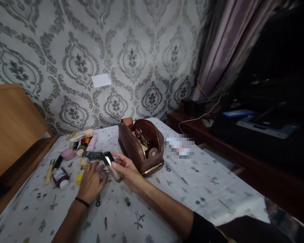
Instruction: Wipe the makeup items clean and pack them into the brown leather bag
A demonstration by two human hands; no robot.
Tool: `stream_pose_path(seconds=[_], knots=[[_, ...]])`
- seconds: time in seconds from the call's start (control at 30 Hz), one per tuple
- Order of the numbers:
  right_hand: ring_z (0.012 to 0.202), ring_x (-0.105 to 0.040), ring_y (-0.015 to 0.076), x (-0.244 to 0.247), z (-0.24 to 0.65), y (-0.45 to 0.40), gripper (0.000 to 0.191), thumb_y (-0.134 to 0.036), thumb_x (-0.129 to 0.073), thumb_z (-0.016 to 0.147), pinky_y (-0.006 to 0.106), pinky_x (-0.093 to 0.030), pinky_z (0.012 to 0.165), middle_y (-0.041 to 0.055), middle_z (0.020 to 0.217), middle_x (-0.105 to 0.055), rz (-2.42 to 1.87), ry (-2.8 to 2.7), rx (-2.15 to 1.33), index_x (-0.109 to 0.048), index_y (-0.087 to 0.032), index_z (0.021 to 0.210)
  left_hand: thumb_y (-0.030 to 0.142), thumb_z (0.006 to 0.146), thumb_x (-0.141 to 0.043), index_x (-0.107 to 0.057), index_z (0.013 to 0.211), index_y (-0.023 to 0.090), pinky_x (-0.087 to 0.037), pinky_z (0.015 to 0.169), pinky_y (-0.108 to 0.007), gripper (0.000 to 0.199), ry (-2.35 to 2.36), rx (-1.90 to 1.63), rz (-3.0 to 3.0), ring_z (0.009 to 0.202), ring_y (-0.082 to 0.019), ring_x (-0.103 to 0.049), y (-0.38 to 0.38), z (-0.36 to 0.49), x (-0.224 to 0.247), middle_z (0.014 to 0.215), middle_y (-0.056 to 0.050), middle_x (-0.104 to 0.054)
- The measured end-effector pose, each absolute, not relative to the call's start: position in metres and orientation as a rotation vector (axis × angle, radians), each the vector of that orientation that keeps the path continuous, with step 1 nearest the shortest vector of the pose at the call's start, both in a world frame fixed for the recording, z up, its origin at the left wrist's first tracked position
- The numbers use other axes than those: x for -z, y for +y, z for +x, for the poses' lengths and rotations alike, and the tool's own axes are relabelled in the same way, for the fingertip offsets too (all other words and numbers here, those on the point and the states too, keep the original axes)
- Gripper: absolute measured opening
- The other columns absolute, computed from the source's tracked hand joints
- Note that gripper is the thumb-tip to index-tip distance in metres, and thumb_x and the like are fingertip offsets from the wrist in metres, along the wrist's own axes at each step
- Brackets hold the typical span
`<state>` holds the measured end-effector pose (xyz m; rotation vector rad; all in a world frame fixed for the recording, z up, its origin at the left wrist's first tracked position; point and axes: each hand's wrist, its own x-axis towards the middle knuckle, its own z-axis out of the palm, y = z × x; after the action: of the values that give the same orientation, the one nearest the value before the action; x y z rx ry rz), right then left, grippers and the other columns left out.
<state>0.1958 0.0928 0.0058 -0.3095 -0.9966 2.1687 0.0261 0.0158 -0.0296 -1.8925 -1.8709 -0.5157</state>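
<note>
Dim, cool light, black shadow at right, soft detail, stretched edges, pixelated patch [179,146]

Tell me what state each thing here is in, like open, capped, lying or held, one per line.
Brown bag: open, things inside.
Black-capped bottle: cap on, tilted, held in the right hand.
Dark red bottle: white cap on, lying down.
Dark green tube: lying on its side.
Left hand: fingers loosely spread.
Curtain: gathered by a tie.

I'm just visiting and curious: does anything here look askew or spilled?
The white card on the wallpaper sits slightly tilted. The dark red bottle lies on its side, but no spill shows.
</note>
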Motion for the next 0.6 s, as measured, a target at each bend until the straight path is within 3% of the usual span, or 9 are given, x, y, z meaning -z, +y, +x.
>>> stream_pose_path(seconds=[0.13,0.33,0.6], knots=[[0.076,-0.063,0.0130,-0.035,0.220,0.098,0.050,-0.033,-0.084,0.064,0.024,-0.048,0.073,-0.0013,0.083,-0.067,-0.249,-1.078,-2.097,-0.068,-0.023,0.110,0.042,0.092,-0.047,-0.066,0.111,0.017,-0.046,0.085,-0.047,0.036,-1.870,0.537,-1.883,0.097,-0.031,-0.056,0.017,0.025,0.032,0.103,-0.012,-0.064],[0.083,-0.065,0.0169,-0.093,0.271,0.131,0.051,-0.033,-0.085,0.063,0.034,-0.054,0.080,0.0005,0.095,-0.068,-0.303,-1.192,-1.845,-0.065,-0.025,0.109,0.022,0.092,-0.041,-0.064,0.116,0.019,-0.044,0.082,-0.043,0.034,-1.840,0.636,-1.860,0.099,-0.030,-0.056,0.015,0.025,0.028,0.109,-0.010,-0.065],[0.081,-0.065,0.0156,-0.103,0.303,0.204,0.044,-0.034,-0.082,0.068,0.030,-0.051,0.076,0.0002,0.087,-0.070,-0.427,-1.484,-1.519,-0.067,-0.022,0.107,0.018,0.089,-0.043,-0.064,0.107,0.023,-0.046,0.085,-0.044,0.028,-1.707,0.855,-1.871,0.098,-0.027,-0.058,0.015,0.027,0.028,0.108,-0.010,-0.065]])
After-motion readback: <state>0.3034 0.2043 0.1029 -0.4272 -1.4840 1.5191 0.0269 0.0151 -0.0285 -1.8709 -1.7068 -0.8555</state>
